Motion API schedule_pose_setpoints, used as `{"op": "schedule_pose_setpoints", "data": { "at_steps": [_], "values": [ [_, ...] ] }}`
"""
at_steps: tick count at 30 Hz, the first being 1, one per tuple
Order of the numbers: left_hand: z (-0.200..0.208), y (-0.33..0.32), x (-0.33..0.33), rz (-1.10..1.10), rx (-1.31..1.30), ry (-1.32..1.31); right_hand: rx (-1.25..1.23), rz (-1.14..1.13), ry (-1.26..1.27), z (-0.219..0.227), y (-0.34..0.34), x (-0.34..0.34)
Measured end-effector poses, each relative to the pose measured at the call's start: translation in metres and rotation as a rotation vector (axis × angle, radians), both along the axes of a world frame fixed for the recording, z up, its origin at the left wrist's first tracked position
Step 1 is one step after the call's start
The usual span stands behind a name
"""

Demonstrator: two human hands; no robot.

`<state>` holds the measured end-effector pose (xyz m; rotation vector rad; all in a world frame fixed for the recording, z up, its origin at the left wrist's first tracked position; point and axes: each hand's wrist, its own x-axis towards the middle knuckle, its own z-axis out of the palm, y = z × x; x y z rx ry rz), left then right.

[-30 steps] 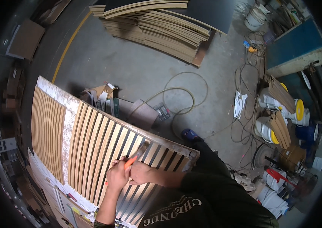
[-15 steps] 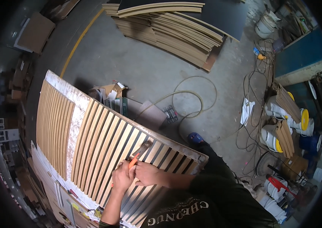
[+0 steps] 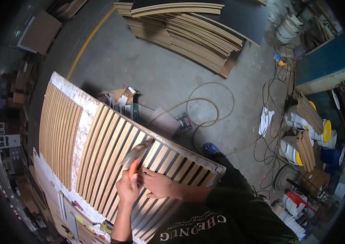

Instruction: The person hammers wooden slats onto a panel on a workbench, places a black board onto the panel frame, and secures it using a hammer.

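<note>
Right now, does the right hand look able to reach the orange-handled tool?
Probably yes: the right hand is close beside the orange-handled tool, with no obstacle visible except the left hand, which grips it.

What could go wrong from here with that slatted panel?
The orange-handled tool in the left hand is close to the right hand; a slip might hurt it. Its blurred grey head is over the pale slats, so it may mark them. The hose loops near the blue shoe, a possible trip hazard.
</note>
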<state>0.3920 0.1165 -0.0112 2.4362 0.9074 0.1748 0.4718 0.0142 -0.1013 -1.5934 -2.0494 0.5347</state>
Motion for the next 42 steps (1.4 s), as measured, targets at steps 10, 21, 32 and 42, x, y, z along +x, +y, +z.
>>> {"op": "schedule_pose_setpoints", "data": {
  "at_steps": [10,21,32,42],
  "values": [
    [-0.011,0.009,-0.002,0.089,-0.032,0.200,0.020,-0.003,0.045,0.008,-0.003,-0.002],
    [-0.032,0.024,0.008,0.180,-0.057,0.213,-0.192,-0.009,0.315,0.025,0.000,0.022],
    [-0.039,0.014,-0.001,0.261,0.003,0.125,-0.134,0.005,0.263,0.013,-0.009,-0.001],
    [-0.023,0.009,-0.015,0.197,-0.113,0.006,-0.072,-0.175,0.208,0.020,-0.028,0.015]
  ]
}}
